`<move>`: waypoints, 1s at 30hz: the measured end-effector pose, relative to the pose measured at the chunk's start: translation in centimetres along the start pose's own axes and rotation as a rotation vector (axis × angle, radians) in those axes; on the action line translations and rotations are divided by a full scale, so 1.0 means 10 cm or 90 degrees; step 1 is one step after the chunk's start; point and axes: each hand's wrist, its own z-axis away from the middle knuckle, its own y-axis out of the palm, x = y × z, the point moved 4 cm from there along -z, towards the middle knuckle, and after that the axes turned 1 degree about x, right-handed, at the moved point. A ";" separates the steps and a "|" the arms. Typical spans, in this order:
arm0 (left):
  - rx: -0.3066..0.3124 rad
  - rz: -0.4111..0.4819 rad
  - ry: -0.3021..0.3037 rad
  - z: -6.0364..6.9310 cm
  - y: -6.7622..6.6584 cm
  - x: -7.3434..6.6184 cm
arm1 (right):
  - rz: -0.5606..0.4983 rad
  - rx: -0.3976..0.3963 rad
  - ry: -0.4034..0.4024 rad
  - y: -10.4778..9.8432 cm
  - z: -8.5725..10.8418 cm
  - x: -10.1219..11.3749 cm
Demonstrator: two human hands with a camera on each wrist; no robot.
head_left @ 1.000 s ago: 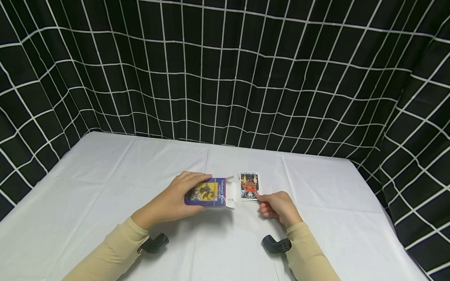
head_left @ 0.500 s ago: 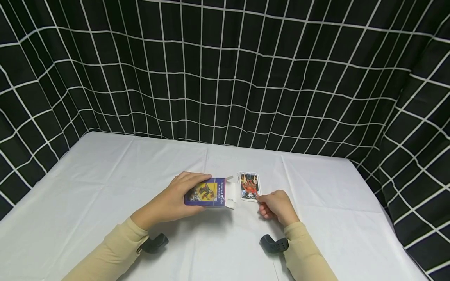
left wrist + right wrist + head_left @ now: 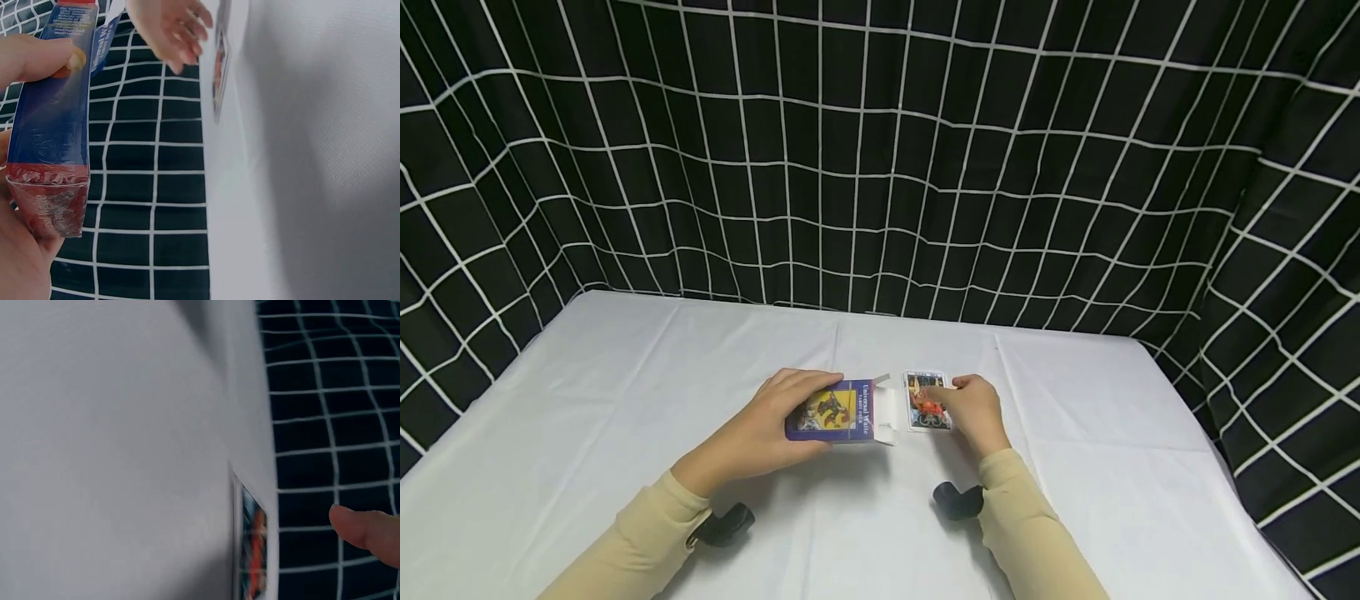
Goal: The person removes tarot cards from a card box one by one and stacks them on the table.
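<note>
My left hand point(image 3: 767, 425) grips a purple tarot card box point(image 3: 829, 412) with thumb and fingers along its opposite sides, raised over the white cloth. Its white end flap hangs open toward the right. In the left wrist view the narrow side of the box point(image 3: 53, 125) shows, with my thumb pressed on it. A small stack of tarot cards point(image 3: 927, 419) lies face up just right of the flap, a red figure on the top card. Above the stack is my right hand point(image 3: 979, 410), fingers loosely bent and holding nothing; the right wrist view shows its thumb point(image 3: 365, 532) apart from the cards point(image 3: 253, 550).
A white cloth point(image 3: 647, 358) covers the table. Black curtain with a white grid point(image 3: 865, 150) rises behind and at both sides. Dark wrist-worn devices point(image 3: 726, 525) stick out inward from both sleeves.
My right hand has let go of the cards' near right corner and moved up and left over the stack. The left hand keeps the box nearly in place. The head view has tilted slightly up.
</note>
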 end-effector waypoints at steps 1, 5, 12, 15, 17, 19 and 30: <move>0.002 0.001 -0.001 0.00 0.00 0.00 | 0.012 -0.003 0.004 0.05 -0.02 0.02; 0.005 0.004 -0.006 0.02 0.00 0.01 | 0.069 -0.017 0.049 0.20 -0.09 0.03; 0.009 0.002 -0.017 0.01 -0.01 -0.01 | 0.140 -0.023 0.075 0.31 -0.06 0.09; 0.007 0.001 -0.016 0.01 -0.01 -0.01 | 0.151 -0.033 0.075 0.33 -0.06 0.12; 0.004 0.000 -0.012 0.00 -0.02 -0.02 | 0.151 -0.039 0.075 0.33 -0.06 0.13; 0.003 0.001 -0.011 0.00 -0.01 -0.02 | 0.151 -0.044 0.077 0.33 -0.06 0.13; 0.008 -0.002 -0.016 0.00 -0.01 -0.03 | 0.130 -0.050 0.071 0.34 -0.05 0.13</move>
